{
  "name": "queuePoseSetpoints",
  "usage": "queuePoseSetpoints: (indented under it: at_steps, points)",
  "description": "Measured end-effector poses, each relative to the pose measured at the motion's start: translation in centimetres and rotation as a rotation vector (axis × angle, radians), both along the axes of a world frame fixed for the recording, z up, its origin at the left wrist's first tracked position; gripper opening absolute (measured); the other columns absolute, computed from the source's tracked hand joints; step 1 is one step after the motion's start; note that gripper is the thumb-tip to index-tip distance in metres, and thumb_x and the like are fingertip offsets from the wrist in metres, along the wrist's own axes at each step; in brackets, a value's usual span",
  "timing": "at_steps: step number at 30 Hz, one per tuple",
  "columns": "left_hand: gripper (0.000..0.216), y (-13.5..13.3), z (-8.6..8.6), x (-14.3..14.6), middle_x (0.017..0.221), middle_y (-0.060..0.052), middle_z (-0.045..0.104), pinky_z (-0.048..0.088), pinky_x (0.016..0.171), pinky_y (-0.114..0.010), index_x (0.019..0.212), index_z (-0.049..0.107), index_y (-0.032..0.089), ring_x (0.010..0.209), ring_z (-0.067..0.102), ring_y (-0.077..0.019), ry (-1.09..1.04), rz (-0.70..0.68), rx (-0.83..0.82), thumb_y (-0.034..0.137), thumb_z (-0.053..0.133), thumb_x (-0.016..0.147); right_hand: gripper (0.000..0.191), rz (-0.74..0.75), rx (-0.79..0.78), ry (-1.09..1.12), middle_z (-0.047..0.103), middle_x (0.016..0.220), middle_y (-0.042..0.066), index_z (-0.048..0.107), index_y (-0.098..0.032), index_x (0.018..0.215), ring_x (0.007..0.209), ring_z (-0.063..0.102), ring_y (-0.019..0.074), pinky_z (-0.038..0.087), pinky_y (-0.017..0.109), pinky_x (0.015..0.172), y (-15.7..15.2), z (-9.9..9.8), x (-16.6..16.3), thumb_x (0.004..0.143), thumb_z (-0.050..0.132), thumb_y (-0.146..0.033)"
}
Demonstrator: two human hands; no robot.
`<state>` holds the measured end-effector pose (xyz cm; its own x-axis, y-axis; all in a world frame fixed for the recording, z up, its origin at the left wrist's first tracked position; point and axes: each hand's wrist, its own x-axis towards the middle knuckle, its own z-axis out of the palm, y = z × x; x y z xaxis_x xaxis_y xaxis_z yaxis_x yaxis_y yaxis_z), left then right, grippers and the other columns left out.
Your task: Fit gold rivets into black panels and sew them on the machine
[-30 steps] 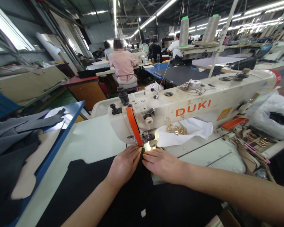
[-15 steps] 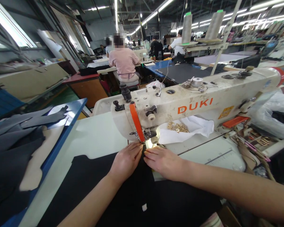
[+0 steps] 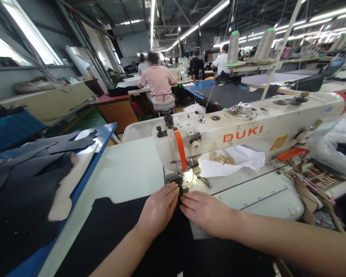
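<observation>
At the sewing machine [image 3: 248, 130], I have both hands pressed flat on a piece of black fabric [image 3: 150, 238] spread over the white surface [image 3: 123, 173]. My left hand [image 3: 158, 209] lies palm down with the fingers stretched forward and close together, the fingertips touching the cloth just in front of the needle area. My right hand [image 3: 207, 211] lies the same way, fingers extended and nearly closed up, its tips almost meeting those of the left. Neither hand grips anything; both rest open on the fabric, which runs from under the lit foot of the machine back toward me and off the near edge of the surface. An orange strip [image 3: 180, 154] hangs down the machine's head just above my fingertips. Behind the machine's arm sits a white cloth [image 3: 242, 157] with a small heap of gold metal pieces [image 3: 221, 157] on it. To my left, grey and dark cut pieces [image 3: 31, 173] are piled on a blue table [image 3: 103, 132]. Further back, a person in a pink shirt [image 3: 159, 82] sits facing away at another station, and two thread cones [image 3: 249, 46] stand on a rack above the machine.
</observation>
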<state>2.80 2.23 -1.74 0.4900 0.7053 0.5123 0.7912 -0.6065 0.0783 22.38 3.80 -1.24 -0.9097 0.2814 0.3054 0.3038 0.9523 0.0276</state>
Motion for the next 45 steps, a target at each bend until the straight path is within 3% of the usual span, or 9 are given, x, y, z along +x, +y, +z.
queuePoseSetpoints:
  at_steps: [5,9,15,19,22,28,32,41,45]
  points:
    - [0.023,-3.6,0.0,-0.2,0.103,-0.009,0.068,0.054,0.09,-0.034,0.103,0.063,0.015,0.101,0.063,-0.0189,-0.049,0.062,-0.059,0.015,0.043,0.091,0.023,-0.007,0.001,0.077,0.062,0.114,0.01,0.06,-0.009,0.109,0.107,0.055,0.0224,0.046,0.035,0.095,-3.0,-0.9,-0.2,0.092,0.046,-0.016]
    - [0.023,-3.2,0.3,-0.2,0.109,-0.01,0.065,0.052,0.094,-0.041,0.109,0.06,0.016,0.107,0.059,-0.0219,-0.132,0.143,-0.097,0.019,0.049,0.089,0.023,0.003,0.005,0.075,0.062,0.115,0.011,0.06,-0.009,0.11,0.108,0.055,0.0215,0.045,0.034,0.096,-3.0,-1.1,-0.2,0.092,0.048,-0.016]
    - [0.015,-1.7,0.6,1.2,0.099,-0.007,0.067,0.052,0.094,-0.044,0.084,0.066,0.018,0.109,0.057,-0.0235,-0.189,0.14,-0.149,0.011,0.053,0.084,0.024,-0.014,-0.044,0.097,0.063,0.114,0.012,0.061,-0.01,0.11,0.11,0.055,0.0215,0.046,0.035,0.097,-2.7,-1.2,-0.4,0.09,0.051,-0.018]
    - [0.021,-3.3,1.4,0.4,0.108,-0.007,0.067,0.05,0.095,-0.042,0.101,0.064,0.02,0.112,0.057,-0.0222,-0.262,0.216,-0.161,0.015,0.058,0.081,0.023,-0.013,-0.091,0.151,0.065,0.114,0.011,0.064,-0.012,0.108,0.109,0.058,0.0217,0.049,0.037,0.095,-2.9,-1.4,-0.4,0.089,0.053,-0.018]
    - [0.035,-6.9,3.0,-4.1,0.121,-0.007,0.062,0.047,0.099,-0.042,0.117,0.057,0.022,0.115,0.055,-0.0224,-0.305,0.407,-0.198,0.027,0.058,0.083,0.025,-0.002,-0.103,0.209,0.065,0.115,0.011,0.064,-0.012,0.11,0.108,0.059,0.023,0.051,0.039,0.093,-3.0,-1.6,-0.1,0.088,0.052,-0.015]
    - [0.035,-17.4,7.0,-16.3,0.101,-0.009,0.068,0.05,0.085,-0.044,0.096,0.066,0.019,0.094,0.064,-0.0288,-0.322,1.15,-0.406,0.046,0.049,0.081,0.031,0.033,-0.133,0.243,0.064,0.117,0.011,0.064,-0.016,0.114,0.108,0.06,0.0221,0.052,0.037,0.092,-2.6,-2.3,0.5,0.087,0.049,-0.013]
    - [0.025,-20.0,8.2,-17.1,0.088,-0.005,0.068,0.047,0.081,-0.036,0.083,0.068,0.022,0.087,0.064,-0.0247,-0.187,1.076,-0.633,0.038,0.05,0.076,0.033,0.034,-0.167,0.278,0.064,0.118,0.008,0.065,-0.021,0.114,0.107,0.062,0.0203,0.052,0.032,0.093,-2.4,-2.6,0.6,0.085,0.05,-0.014]
    - [0.025,-18.8,9.9,-15.1,0.069,-0.002,0.062,0.038,0.058,-0.029,0.068,0.063,0.021,0.069,0.06,-0.0239,-0.087,1.005,-0.938,0.047,0.06,0.066,0.036,0.099,-0.094,0.28,0.063,0.118,0.003,0.064,-0.027,0.117,0.104,0.063,0.0193,0.053,0.026,0.089,-1.9,-2.9,1.0,0.082,0.057,-0.019]
    - [0.032,-20.1,10.7,-15.6,0.054,0.002,0.055,0.041,0.058,-0.029,0.059,0.059,0.02,0.064,0.058,-0.0219,-0.406,0.925,-1.118,0.051,0.067,0.057,0.038,0.108,-0.131,0.321,0.063,0.118,0.003,0.063,-0.028,0.118,0.105,0.063,0.018,0.052,0.024,0.09,-1.7,-3.4,1.2,0.083,0.053,-0.016]
